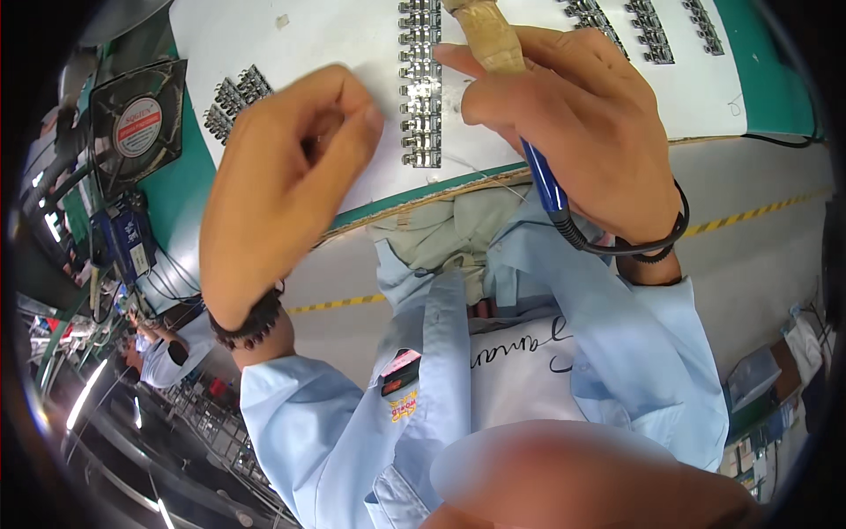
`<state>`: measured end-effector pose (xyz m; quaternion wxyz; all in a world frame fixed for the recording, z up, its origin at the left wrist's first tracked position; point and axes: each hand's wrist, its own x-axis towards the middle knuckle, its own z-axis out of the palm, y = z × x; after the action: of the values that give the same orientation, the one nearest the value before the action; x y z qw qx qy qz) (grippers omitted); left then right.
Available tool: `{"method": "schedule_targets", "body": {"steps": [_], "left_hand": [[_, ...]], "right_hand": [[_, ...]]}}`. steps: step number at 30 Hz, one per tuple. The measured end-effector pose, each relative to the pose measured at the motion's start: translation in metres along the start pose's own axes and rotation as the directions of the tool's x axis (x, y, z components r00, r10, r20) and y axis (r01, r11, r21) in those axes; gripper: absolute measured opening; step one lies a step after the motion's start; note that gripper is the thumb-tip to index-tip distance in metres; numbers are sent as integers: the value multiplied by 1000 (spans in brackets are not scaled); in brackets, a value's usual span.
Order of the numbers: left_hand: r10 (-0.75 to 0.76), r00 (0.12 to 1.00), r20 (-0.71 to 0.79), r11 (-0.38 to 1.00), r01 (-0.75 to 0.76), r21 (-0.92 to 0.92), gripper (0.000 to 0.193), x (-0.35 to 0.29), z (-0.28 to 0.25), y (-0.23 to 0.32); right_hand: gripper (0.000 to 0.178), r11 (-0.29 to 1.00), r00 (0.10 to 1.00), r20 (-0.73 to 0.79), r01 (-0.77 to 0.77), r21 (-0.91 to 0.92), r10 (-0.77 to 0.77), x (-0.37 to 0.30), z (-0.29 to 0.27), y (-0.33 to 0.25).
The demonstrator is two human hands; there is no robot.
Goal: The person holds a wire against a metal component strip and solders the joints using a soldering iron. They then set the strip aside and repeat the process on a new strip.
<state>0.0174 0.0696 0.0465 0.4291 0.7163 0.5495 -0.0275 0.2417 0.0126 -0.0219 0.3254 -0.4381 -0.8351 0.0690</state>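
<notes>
My right hand [599, 132] is closed round a soldering iron [545, 181] with a blue handle and a tan, tape-like wrap at its front; the tip is out of the picture. Its black cable loops by my wrist. My left hand [273, 176] is curled, thumb and forefinger together, left of the middle strip; whatever they may hold is hidden. Between my hands a strip of small shiny metal parts [421, 106] lies on a white sheet [344, 35], with my right forefinger close to its edge. A thin wire [489, 175] shows near the sheet's front edge.
Short rows of similar metal parts [236, 99] lie beside my left hand, with more strips [650, 33] at the far right. A black square fan [138, 126] stands at the left, near a blue box [128, 242]. Another person [172, 353] is beyond, at the left.
</notes>
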Motion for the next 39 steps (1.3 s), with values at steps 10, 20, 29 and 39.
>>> {"method": "schedule_targets", "body": {"steps": [10,20,29,39], "left_hand": [[178,940,290,984,-166,-66,25,59,-21,-2],[117,920,375,982,-50,-184,23,70,-24,-3],[135,936,326,976,-69,-205,22,68,-20,-7],[62,938,342,994,-26,-109,22,45,-23,-6]], "right_hand": [[25,1000,999,-31,9,7,-8,2,-1,1],[27,1000,1000,5,14,-17,-14,4,-3,1],[25,999,998,68,-6,-48,9,7,-3,-1],[25,997,995,99,3,-80,5,8,-2,-5]]}}
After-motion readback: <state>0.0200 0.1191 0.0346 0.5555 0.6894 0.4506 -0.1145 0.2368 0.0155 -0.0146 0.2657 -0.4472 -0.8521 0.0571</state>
